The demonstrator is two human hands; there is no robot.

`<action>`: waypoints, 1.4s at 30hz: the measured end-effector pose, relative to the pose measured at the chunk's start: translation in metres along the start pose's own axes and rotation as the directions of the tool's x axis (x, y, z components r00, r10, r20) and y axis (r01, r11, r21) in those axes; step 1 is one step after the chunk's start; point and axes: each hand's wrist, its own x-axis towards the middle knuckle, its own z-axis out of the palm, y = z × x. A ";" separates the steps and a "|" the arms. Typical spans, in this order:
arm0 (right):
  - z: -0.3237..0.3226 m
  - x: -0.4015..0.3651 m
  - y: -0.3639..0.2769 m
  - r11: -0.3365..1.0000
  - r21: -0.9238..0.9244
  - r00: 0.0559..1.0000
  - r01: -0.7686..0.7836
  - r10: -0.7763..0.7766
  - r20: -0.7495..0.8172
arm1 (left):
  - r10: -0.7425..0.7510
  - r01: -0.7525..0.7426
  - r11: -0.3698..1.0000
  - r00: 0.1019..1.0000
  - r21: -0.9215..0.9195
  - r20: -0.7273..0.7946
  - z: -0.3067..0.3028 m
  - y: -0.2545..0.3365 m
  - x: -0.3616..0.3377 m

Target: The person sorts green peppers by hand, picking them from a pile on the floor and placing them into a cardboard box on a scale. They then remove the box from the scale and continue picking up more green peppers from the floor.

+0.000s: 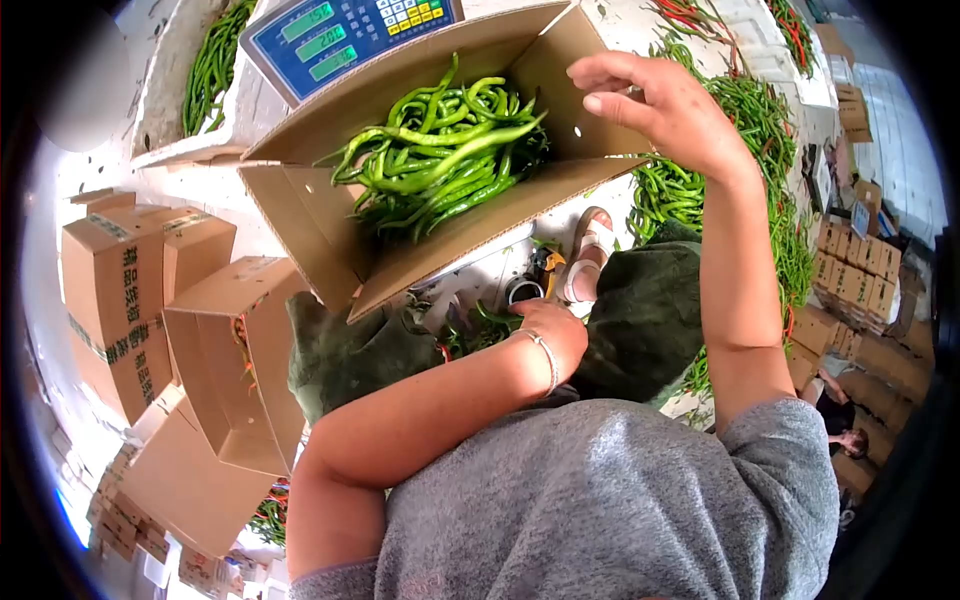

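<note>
An open cardboard box stands in front of me, holding a heap of long green chili peppers. My right hand is raised at the box's right end, thumb and fingers stretched apart, with nothing in it. Low between my knees is my left hand, a bracelet on its wrist. Its fingers are mostly hidden by the back of the hand, and I cannot tell what they hold. Just beyond them lies a round black object with a yellow part beside it. Some green peppers lie left of that hand.
A scale with lit green displays stands behind the box. A foam box of green peppers is at upper left. Several cartons stand at left. Loose peppers are piled along the right. Another person is at far right.
</note>
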 end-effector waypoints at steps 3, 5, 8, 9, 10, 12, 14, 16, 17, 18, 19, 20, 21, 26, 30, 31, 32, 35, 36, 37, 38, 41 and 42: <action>-0.008 -0.015 0.015 0.913 0.405 0.992 -0.044 0.087 -0.089 | -0.003 0.005 0.999 0.999 -0.035 0.041 -0.004 -0.002 0.000; -0.013 -0.020 0.028 0.861 0.508 0.907 0.013 0.204 -0.369 | 0.004 -0.002 0.998 0.999 -0.063 0.031 -0.006 -0.004 0.000; -0.017 -0.023 0.061 0.841 0.537 0.726 0.061 0.332 -0.602 | 0.020 -0.022 0.995 1.000 -0.100 -0.021 -0.003 -0.007 0.001; -0.017 -0.019 0.070 0.744 0.645 0.701 0.175 0.366 -0.612 | 0.028 -0.033 0.995 0.998 -0.093 -0.051 0.000 -0.007 0.002; -0.016 -0.017 0.078 0.748 0.644 0.669 0.161 0.397 -0.628 | 0.036 -0.043 0.995 0.996 -0.087 -0.082 0.002 -0.007 0.002; -0.015 -0.014 0.087 0.749 0.649 0.603 0.131 0.459 -0.652 | 0.065 -0.075 0.995 0.988 -0.069 -0.138 0.002 -0.008 0.001; -0.018 -0.012 0.095 0.754 0.634 0.594 0.170 0.435 -0.677 | 0.105 -0.118 0.991 0.975 -0.060 -0.197 -0.001 -0.011 0.002; -0.018 -0.009 0.095 0.760 0.629 0.561 0.165 0.452 -0.694 | 0.151 -0.171 0.983 0.956 -0.061 -0.252 -0.006 -0.014 0.002; -0.018 -0.008 0.098 0.763 0.628 0.567 0.154 0.452 -0.689 | 0.197 -0.235 0.962 0.950 -0.138 -0.241 -0.010 -0.017 0.001; -0.018 -0.007 0.101 0.764 0.629 0.574 0.141 0.455 -0.681 | 0.243 -0.294 0.931 0.942 -0.218 -0.232 -0.019 -0.020 -0.001; -0.018 -0.007 0.102 0.765 0.631 0.580 0.130 0.457 -0.674 | 0.287 -0.347 0.890 0.931 -0.296 -0.227 -0.033 -0.025 -0.006; -0.020 -0.006 0.102 0.759 0.641 0.566 0.112 0.482 -0.669 | 0.342 -0.386 0.800 0.922 -0.459 -0.180 -0.053 -0.032 -0.015; -0.021 -0.007 0.102 0.755 0.645 0.566 0.117 0.482 -0.668 | 0.418 -0.407 0.706 0.900 -0.579 -0.122 -0.080 -0.043 -0.026; -0.030 -0.017 0.095 0.718 0.678 0.543 0.160 0.509 -0.668 | 0.070 -0.711 0.242 0.691 -0.660 -0.719 -0.146 -0.129 -0.068; -0.033 -0.021 0.093 0.725 0.668 0.592 0.164 0.470 -0.655 | -0.124 -0.218 0.524 0.937 -0.823 -0.327 -0.138 -0.189 0.031; -0.033 -0.020 0.094 0.736 0.656 0.602 0.167 0.451 -0.659 | -0.088 -0.166 0.485 0.968 -0.858 -0.237 -0.125 -0.198 0.061; -0.034 -0.023 0.087 0.756 0.628 0.589 0.186 0.426 -0.687 | -0.122 -0.105 0.381 0.979 -0.919 -0.162 -0.106 -0.203 0.092; -0.039 -0.028 0.091 0.748 0.636 0.585 0.188 0.436 -0.685 | -0.233 0.109 0.921 0.923 -0.373 -0.305 -0.068 -0.219 0.152; -0.041 -0.030 0.092 0.738 0.651 0.583 0.177 0.454 -0.673 | -0.268 0.171 0.932 0.918 -0.320 -0.292 -0.067 -0.214 0.159; -0.044 -0.032 0.092 0.728 0.666 0.580 0.165 0.474 -0.663 | -0.301 0.229 0.937 0.911 -0.262 -0.280 -0.066 -0.211 0.164; -0.045 -0.034 0.093 0.718 0.679 0.577 0.152 0.494 -0.650 | -0.329 0.284 0.937 0.912 -0.203 -0.243 -0.066 -0.208 0.169; -0.046 -0.039 0.098 0.734 0.665 0.590 0.137 0.479 -0.650 | -0.473 0.442 0.869 0.873 -0.222 -0.116 -0.072 -0.204 0.179; -0.047 -0.041 0.099 0.753 0.645 0.590 0.129 0.464 -0.660 | -0.465 0.432 0.877 0.873 -0.210 -0.149 -0.068 -0.206 0.183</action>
